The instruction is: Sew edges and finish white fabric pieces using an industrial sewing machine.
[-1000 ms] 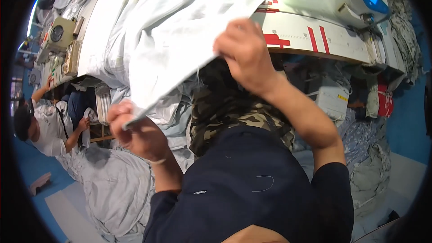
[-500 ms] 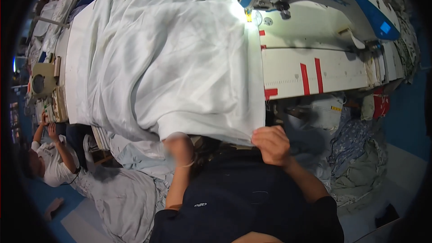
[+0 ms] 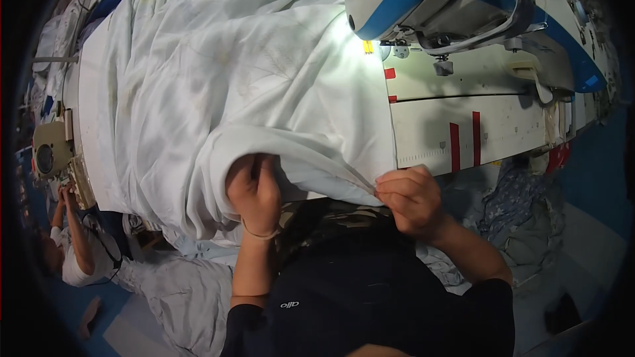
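Note:
A large white cloth [image 3: 271, 92] spreads in loose folds over the sewing table, its right part running up under the sewing machine [image 3: 423, 6]. At its near right corner, my right hand [image 3: 413, 201] pinches the edge between thumb and fingers. My left hand [image 3: 254, 195] reaches into a raised fold of the near edge, closed on the cloth, with its fingertips hidden under it. Between the two hands the edge is lifted, baring the underside. The machine's lamp lights the cloth beside a small yellow part [image 3: 368, 47] near the needle area, whose needle I cannot make out.
Red tape strips [image 3: 454, 147] mark the pale table right of the cloth. Patterned fabric [image 3: 512, 195] is heaped below right, and grey cloth [image 3: 178, 297] hangs at lower left. Another person [image 3: 83, 251] sits at far left near a beige machine [image 3: 49, 151].
My left hand has moved up and under the cloth, lifting its near edge into a fold. My right hand keeps its pinch, slightly right of before. The view has shifted a little.

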Available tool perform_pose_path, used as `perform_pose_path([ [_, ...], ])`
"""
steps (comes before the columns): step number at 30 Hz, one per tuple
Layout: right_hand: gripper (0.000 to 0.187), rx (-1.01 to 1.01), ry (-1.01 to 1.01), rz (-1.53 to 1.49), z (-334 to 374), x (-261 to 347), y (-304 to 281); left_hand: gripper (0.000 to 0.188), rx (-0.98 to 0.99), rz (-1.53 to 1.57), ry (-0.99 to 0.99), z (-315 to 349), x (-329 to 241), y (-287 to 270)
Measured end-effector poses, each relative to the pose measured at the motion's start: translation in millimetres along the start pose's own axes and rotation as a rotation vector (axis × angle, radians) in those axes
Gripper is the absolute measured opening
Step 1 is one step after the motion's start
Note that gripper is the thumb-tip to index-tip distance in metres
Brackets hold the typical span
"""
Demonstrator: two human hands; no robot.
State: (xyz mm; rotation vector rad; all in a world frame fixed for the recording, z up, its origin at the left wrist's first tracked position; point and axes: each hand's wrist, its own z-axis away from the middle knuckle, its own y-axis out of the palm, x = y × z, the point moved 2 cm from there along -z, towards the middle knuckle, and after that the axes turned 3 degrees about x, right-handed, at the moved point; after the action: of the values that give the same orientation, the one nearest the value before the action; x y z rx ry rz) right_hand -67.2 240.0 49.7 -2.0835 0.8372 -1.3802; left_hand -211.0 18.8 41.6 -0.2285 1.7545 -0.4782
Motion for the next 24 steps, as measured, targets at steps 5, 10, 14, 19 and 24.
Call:
perform_pose_path([
  [5,0.018,0.069,0.0,0.007,-24,-20,-4,0.012,0.05,0.052,0.0,-34,0,14],
  [10,0.018,0.013,-0.089,0.086,-47,-40,-4,0.012,0.031,0.051,0.041,-65,1,27],
  [14,0.019,-0.034,-0.124,0.061,-66,-55,-7,0.014,0.014,0.055,0.033,-85,5,33],
  [19,0.022,0.023,-0.091,0.141,-89,-70,-10,0.016,-0.047,0.132,0.026,-102,21,41],
  [24,0.019,-0.05,-0.11,0.168,-101,-76,-11,0.014,-0.146,0.259,0.019,-84,15,25],
])
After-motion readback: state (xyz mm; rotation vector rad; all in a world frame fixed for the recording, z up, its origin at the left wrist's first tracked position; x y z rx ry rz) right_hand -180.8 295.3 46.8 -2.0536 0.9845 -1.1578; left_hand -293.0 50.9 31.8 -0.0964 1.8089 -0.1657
